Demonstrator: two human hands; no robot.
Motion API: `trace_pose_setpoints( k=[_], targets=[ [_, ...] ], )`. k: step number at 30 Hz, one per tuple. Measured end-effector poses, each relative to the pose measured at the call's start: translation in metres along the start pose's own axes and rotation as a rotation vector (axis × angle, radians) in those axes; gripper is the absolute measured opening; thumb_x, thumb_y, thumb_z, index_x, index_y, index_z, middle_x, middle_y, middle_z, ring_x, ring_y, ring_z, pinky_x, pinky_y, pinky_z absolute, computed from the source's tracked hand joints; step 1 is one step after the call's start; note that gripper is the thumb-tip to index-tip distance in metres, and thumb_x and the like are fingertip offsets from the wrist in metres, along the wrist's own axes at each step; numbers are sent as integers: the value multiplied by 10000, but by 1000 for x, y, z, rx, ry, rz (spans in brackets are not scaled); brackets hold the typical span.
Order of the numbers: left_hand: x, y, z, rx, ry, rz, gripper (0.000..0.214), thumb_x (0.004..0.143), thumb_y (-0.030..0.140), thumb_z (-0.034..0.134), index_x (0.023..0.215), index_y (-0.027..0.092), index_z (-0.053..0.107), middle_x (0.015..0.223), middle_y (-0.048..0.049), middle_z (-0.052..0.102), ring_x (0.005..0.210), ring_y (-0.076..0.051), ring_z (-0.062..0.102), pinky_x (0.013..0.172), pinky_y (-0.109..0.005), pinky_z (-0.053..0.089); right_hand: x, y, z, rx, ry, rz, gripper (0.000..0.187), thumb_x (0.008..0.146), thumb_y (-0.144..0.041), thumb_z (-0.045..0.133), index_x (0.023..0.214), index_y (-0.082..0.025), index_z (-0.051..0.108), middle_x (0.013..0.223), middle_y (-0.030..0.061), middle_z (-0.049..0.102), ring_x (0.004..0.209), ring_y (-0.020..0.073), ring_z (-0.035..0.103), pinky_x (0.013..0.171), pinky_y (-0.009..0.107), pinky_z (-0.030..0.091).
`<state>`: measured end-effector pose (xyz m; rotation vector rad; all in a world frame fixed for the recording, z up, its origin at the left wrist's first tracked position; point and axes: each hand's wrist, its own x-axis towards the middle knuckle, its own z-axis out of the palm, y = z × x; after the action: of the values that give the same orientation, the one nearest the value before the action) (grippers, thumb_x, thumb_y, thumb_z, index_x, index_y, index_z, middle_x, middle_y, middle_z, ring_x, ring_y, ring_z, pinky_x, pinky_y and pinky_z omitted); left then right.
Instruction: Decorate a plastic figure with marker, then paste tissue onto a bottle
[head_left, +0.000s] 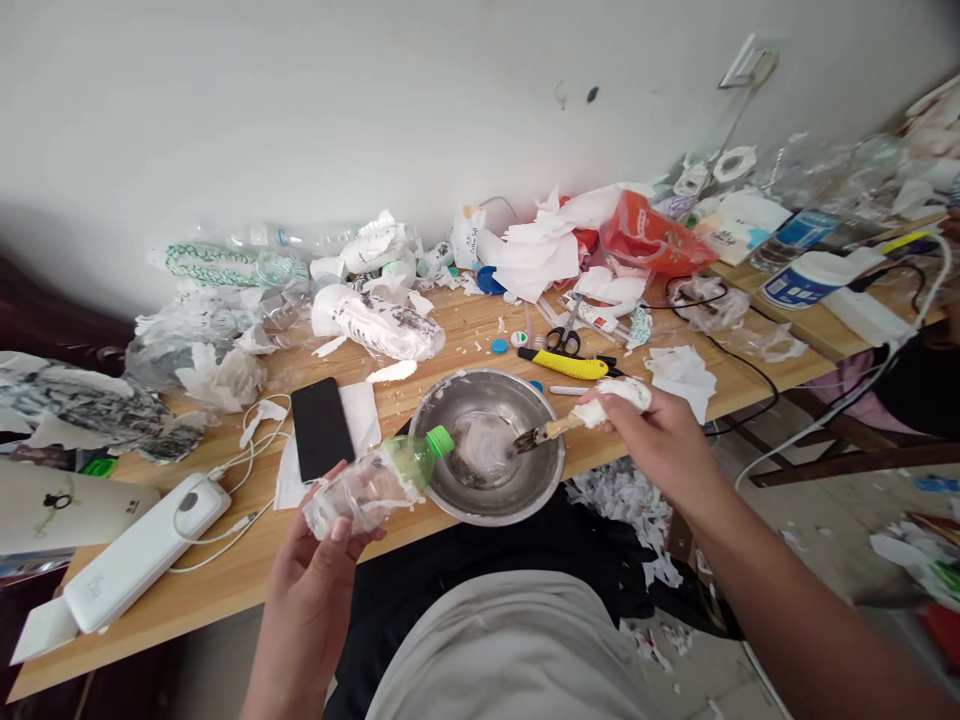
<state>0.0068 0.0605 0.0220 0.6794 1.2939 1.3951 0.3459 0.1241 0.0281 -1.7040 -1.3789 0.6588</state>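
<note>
A clear plastic bottle (367, 488) with a green cap lies tilted in my left hand (330, 560), which is closed around its lower end. White paste or paper clings to its side, and the cap reaches over the rim of a metal bowl (551, 425). My right hand (649, 430) grips a brush (559, 428) by its handle, which is wrapped in something white. The bristles are down inside the bowl, at a whitish wet paste (484, 448) on its bottom.
Left of the bowl lie a black phone (322, 428) and a white power bank (146, 550) with cables. Behind it are a yellow utility knife (564, 363), scissors (564, 338) and a paper-covered bottle (382, 322). A red plastic bag (652, 238) sits near the wall.
</note>
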Motion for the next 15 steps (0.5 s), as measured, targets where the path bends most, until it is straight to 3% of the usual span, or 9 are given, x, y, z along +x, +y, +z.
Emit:
trace_pose_setpoints(
  k=[3,7,12,15],
  targets=[
    [1,-2,0,-25,-16,-35,494,796,395,800,1260,266,689,1285,-90,702,878,-153,661,661,-212,589,-1,8,-3,84,15,52,275,897,-432,588,877,-207,745,695,21,663,627,173,593,560,277,455],
    [1,-2,2,-41,-35,-55,428,788,404,807,1180,259,713,1220,-79,721,833,-159,678,676,-265,623,-7,5,-10,41,-14,21,293,903,-461,600,926,-212,752,748,26,689,639,174,599,553,279,450],
    [-1,1,1,55,-86,-35,417,825,384,785,1220,290,688,1351,-63,665,1074,-238,694,872,-377,641,-12,-1,-16,-15,78,9,335,904,-498,610,894,-197,756,669,15,646,613,166,582,544,273,446],
    [-1,2,0,123,-93,-35,502,820,394,791,1298,321,656,1411,-46,632,1188,-271,660,958,-400,617,-24,-11,-18,24,147,-29,330,930,-487,607,1005,-203,758,705,15,658,620,161,603,552,264,471]
  ],
)
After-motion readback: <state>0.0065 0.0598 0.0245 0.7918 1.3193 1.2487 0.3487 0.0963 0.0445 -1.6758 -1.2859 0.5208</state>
